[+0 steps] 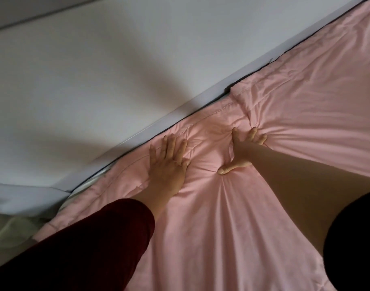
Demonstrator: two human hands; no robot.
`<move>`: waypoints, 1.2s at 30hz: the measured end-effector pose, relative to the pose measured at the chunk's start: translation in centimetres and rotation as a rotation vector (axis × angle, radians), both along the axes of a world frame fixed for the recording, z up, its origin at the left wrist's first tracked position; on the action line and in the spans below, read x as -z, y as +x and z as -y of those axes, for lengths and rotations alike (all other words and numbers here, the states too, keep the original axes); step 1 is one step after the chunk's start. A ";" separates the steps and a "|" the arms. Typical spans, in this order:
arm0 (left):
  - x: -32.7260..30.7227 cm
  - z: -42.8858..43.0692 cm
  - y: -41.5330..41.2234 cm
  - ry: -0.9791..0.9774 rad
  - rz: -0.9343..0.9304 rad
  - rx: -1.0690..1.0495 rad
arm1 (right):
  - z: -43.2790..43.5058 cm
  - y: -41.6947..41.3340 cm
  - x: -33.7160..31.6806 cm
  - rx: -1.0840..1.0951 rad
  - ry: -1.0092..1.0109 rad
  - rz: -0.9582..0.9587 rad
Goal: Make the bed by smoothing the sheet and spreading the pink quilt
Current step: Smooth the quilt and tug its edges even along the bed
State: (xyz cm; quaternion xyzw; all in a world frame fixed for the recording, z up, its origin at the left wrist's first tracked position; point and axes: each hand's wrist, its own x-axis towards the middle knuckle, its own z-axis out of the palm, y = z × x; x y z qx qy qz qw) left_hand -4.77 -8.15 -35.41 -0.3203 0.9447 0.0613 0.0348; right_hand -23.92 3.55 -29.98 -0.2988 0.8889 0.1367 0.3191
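1. Fingers [168, 144] of the left hand [169, 164] lie straight and close together, flat on the pink quilt [306, 127], with the tips almost at its stitched border by the wall [85, 70].
2. The right hand [244, 153] presses down just beside it. Its fingers are spread and sunk into the padding, and the thumb [227, 169] is stretched wide toward the left hand. Neither hand pinches or grips anything.
3. The quilt covers the bed across the right and lower part of the view, its far edge running along a pale ledge [158, 124] at the foot of the wall. Beyond the right hand, a stretch of that edge seems folded over on itself.
4. I judge the quilt to be soft, light and thinly padded. It dents under the palms and throws creases that fan out from each hand, so it will likely bunch if pushed and flatten if drawn outward.
5. The cloth looks smooth, so flat palms may slide over it — some downward pressure should carry it along.
6. For the folded stretch, the best hold is a pinch on the stitched border, probably firmer than the middle, drawing it toward the ledge. For the creases, sweep open palms apart.
7. A pale cloth [9, 229] shows past the quilt's corner at lower left — sheet or pillow, I cannot tell.
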 end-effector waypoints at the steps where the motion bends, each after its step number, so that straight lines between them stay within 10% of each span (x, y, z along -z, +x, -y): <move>1: -0.3 -0.4 0.1 0.022 0.005 0.011 | -0.3 -0.4 0.1 0.007 -0.005 -0.011; 14: -3.4 1.8 16.5 0.030 0.044 0.092 | -1.1 7.6 1.3 0.227 -0.099 -0.169; 21: -6.8 3.8 22.6 -0.038 0.148 -0.275 | 1.6 19.6 -2.5 -0.284 0.018 -0.165; 27: -6.9 5.1 24.7 -0.004 0.330 -0.133 | 4.0 28.6 -7.1 -0.224 -0.159 0.378; 32: -8.5 6.2 25.3 -0.183 0.447 0.051 | 4.2 31.6 -5.9 -0.421 -0.140 0.155; 36: -9.6 7.9 26.9 -0.248 0.541 0.027 | 4.9 32.6 -4.7 -0.263 -0.332 0.359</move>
